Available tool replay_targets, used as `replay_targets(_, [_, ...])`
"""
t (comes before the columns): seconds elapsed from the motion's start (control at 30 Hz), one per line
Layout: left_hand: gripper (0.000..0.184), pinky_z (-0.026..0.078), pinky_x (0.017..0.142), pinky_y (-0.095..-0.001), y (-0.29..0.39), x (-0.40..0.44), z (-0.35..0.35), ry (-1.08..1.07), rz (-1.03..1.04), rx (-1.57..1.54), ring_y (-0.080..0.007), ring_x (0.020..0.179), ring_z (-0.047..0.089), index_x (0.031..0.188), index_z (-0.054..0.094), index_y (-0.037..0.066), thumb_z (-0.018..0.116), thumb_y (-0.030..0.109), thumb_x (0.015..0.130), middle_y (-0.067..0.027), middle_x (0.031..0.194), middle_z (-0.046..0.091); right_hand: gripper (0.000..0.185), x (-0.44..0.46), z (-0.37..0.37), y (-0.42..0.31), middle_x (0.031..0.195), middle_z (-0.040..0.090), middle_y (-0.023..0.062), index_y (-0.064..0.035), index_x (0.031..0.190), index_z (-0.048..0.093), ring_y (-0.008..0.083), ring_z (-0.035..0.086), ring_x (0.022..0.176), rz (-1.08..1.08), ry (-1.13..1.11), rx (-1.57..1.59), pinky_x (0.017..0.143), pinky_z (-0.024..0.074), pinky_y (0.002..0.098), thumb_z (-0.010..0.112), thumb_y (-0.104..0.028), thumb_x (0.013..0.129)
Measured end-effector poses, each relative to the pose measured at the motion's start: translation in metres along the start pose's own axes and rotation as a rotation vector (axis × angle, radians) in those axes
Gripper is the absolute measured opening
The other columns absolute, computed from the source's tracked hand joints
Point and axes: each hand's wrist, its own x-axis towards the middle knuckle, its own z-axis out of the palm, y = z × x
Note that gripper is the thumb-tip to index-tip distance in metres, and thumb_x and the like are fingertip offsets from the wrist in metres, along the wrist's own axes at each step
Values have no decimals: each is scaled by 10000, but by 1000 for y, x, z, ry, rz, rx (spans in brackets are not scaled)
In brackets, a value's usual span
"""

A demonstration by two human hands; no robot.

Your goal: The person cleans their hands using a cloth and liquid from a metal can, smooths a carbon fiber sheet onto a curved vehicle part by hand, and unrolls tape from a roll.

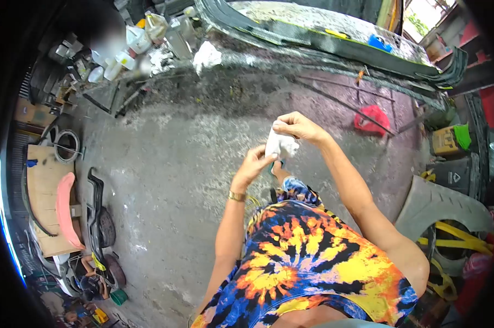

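A crumpled white cloth (pixel 280 144) is held up in front of my body, above the concrete floor. My right hand (pixel 300 128) pinches its upper end between thumb and fingers. Lower down, my left hand (pixel 252 165) grips the cloth's left side, with a gold watch on that wrist. The cloth hangs bunched between both hands, and its loose end bulges to the right. Whether anything is wrapped inside it, I cannot tell.
A long dark car bumper (pixel 334 46) lies across a bench ahead, beside plastic jugs (pixel 138 39) and another white rag (pixel 207 57). A red bag (pixel 372 120) is by the bench legs. A grey fender (pixel 438 202) stands right. Another person (pixel 94 281) is at lower left.
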Motion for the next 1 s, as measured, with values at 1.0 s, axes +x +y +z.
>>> replay_targets(1.0, [408,494,950,-340,160,231,-476,669,232,-426,-224,1158,572,1362,432,-37,491,159,1009,-138,1289,559,336,499,17,-85,1093,636,168,1,1195,583,314,634,983,-58,478,-366,849,507,394,589,-183,914])
